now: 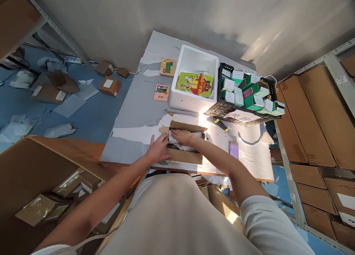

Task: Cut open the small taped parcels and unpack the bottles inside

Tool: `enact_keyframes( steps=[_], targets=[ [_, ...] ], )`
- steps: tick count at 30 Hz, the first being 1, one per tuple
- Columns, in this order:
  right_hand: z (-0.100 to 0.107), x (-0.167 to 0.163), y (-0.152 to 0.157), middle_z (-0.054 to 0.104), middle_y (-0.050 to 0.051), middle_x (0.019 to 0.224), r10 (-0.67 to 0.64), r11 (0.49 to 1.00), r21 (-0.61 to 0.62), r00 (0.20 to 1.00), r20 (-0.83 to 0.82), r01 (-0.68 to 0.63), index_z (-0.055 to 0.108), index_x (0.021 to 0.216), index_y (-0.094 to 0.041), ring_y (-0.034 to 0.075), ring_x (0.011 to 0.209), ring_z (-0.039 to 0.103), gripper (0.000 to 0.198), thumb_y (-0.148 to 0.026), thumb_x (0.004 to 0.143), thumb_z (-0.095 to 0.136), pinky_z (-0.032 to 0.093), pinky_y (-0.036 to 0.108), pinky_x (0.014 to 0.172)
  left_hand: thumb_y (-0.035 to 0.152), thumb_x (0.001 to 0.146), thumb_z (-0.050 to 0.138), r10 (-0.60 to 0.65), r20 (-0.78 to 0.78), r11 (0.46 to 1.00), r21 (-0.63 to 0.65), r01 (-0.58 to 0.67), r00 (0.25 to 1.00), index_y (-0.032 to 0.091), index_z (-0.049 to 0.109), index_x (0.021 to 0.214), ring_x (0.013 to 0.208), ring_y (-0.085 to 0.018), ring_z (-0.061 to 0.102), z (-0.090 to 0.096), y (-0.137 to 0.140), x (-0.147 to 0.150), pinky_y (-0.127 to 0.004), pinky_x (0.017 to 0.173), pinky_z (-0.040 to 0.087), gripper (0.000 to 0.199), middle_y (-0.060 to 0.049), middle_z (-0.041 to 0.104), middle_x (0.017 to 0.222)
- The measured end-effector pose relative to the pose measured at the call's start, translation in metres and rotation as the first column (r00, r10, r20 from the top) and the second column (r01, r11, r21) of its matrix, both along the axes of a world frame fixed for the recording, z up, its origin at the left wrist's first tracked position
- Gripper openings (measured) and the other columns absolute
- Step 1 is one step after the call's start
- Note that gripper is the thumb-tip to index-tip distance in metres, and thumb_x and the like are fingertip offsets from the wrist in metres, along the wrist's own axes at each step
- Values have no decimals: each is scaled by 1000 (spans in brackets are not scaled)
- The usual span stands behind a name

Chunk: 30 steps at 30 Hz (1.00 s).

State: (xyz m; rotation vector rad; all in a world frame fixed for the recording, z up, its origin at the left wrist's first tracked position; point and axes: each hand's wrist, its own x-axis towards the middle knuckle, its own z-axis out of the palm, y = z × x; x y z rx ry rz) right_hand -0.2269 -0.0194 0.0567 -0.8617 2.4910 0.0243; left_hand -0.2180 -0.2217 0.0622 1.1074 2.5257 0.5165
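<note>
A narrow open cardboard box (185,157) lies on the table in front of me, its long flaps folded outward. Inside it is a white wrapping (190,148), paper or plastic; whatever it covers is hidden. My right hand (181,136) reaches into the box and lies flat on the left part of the wrapping, fingers stretched out. At the box's left end is my left hand (160,148), fingers spread and touching the end and near flap. A yellow and black utility knife (221,124) rests just beyond the box on the right.
Behind stands a white foam box (184,101) holding colourful books (195,85). Beside it is a black crate (222,109) of green and white cartons. Two small books (161,92) and a purple item (233,150) lie on the table (127,122). Shelved cardboard boxes (313,114) flank the right.
</note>
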Motion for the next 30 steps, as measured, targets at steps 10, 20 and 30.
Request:
enact_keyframes(
  steps=[10, 20, 30],
  targets=[
    [-11, 4, -21, 42, 20, 135, -157, 985, 70, 987, 19, 155, 41, 132, -16, 31, 122, 45, 66, -21, 73, 68, 42, 41, 97, 47, 73, 68, 58, -124, 998, -20, -61, 991, 20, 61, 106, 136, -35, 32, -23, 6, 16, -66, 107, 20, 44, -17, 41, 144],
    [48, 28, 37, 48, 13, 119, -509, 773, -473, 858, -67, 422, 46, 114, -16, 27, 109, 50, 51, -23, 67, 66, 46, 39, 90, 50, 71, 67, 115, -189, 993, 20, -113, 975, 22, 64, 100, 134, -38, 35, -28, 7, 17, -68, 105, 19, 40, -17, 45, 141],
    [122, 102, 71, 43, 16, 132, -875, 429, -766, 433, -219, 479, 38, 125, -22, 32, 120, 47, 70, -42, 68, 74, 45, 48, 96, 48, 73, 62, 222, -227, 972, -25, -234, 948, 21, 65, 101, 136, -41, 28, -16, 20, -37, -74, 102, 12, 39, -18, 40, 144]
  ],
)
